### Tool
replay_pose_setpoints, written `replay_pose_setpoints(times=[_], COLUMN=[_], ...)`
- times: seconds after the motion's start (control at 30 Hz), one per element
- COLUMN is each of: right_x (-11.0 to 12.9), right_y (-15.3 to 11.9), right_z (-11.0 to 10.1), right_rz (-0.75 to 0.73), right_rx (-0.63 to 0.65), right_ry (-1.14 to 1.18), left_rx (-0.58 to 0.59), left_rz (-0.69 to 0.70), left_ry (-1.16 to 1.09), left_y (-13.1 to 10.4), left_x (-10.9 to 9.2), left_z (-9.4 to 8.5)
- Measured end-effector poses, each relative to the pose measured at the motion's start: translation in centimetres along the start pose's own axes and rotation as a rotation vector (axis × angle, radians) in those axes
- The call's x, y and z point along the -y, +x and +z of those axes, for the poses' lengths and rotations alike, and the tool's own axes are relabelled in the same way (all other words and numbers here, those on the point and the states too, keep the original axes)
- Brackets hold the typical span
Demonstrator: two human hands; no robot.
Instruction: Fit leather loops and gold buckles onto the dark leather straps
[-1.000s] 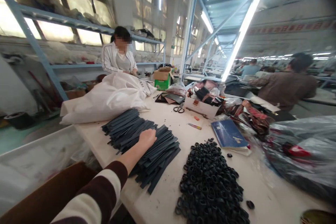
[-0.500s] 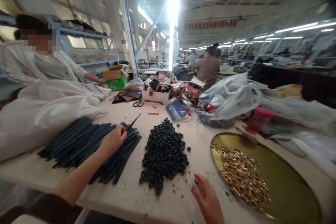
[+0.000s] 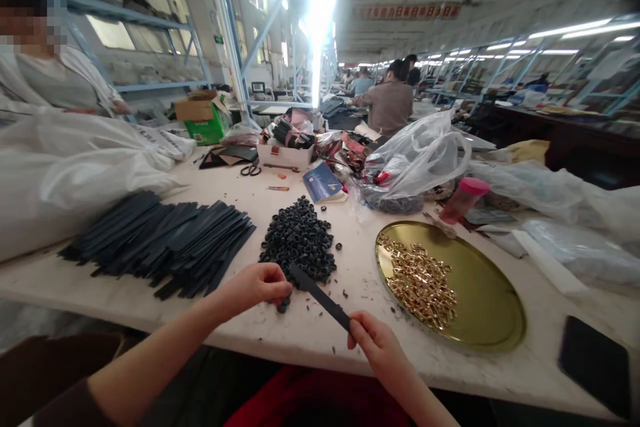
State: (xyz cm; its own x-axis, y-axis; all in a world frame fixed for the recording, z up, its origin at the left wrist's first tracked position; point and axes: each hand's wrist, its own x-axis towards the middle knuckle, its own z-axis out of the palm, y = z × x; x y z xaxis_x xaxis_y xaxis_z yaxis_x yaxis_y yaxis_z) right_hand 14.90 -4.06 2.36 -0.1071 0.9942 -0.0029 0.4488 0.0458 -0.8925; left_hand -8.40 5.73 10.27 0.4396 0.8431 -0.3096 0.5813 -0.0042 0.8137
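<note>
A dark flat strip [image 3: 320, 296] is pinched at its lower end by my right hand [image 3: 367, 335]. Its other end points up and left, over the front of the pile of small black rings [image 3: 299, 237]. My left hand [image 3: 267, 282] is closed at the lower left edge of that pile, fingertips pressed together; what they hold, if anything, is too small to make out. More dark strips [image 3: 165, 240] lie heaped on the left of the table. To the right, small gold metal pieces [image 3: 420, 283] rest in an oval gold tray [image 3: 493, 293].
Beyond the piles are a blue booklet [image 3: 323, 182], scissors [image 3: 251, 170], a white box [image 3: 285, 157] and a clear plastic bag [image 3: 415, 160]. A pink-lidded container [image 3: 465, 199] stands behind the tray. A black flat object [image 3: 594, 360] lies far right. A person [image 3: 50, 73] is at the left.
My left hand has come away from the strip heap to the ring pile. A dark strip is now in my right hand, which was beside the rings with fingers apart. The view has shifted.
</note>
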Motion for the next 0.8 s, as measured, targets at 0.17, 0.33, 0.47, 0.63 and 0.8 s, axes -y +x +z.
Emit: replay_pose_setpoints(times=[0.17,0.33,0.47,0.63,0.8], right_x=[1.7,1.8,-0.7,-5.2,-7.0], right_y=[-0.9,-0.1,4.3,14.3,20.0], right_z=[4.1,5.2,0.9,-3.6,-3.3], right_rz=[0.139,0.083,-0.051,-0.185,-0.232], right_rx=[0.139,0.286,0.195,-0.085,0.088], right_ry=[0.386,0.368,0.055,-0.493,-0.588], left_rx=[-0.14,-0.183,-0.151,-0.132,-0.135], left_rz=[-0.161,-0.233,-0.301,-0.372,-0.398], left_ry=[-0.641,-0.924,-0.948,-0.964,-0.966], left_y=[1.2,2.2,2.8,3.8,4.5], left_x=[0.2,0.5,0.4,0.8,1.9], left_z=[5.3,8.0,7.1,6.1,5.6])
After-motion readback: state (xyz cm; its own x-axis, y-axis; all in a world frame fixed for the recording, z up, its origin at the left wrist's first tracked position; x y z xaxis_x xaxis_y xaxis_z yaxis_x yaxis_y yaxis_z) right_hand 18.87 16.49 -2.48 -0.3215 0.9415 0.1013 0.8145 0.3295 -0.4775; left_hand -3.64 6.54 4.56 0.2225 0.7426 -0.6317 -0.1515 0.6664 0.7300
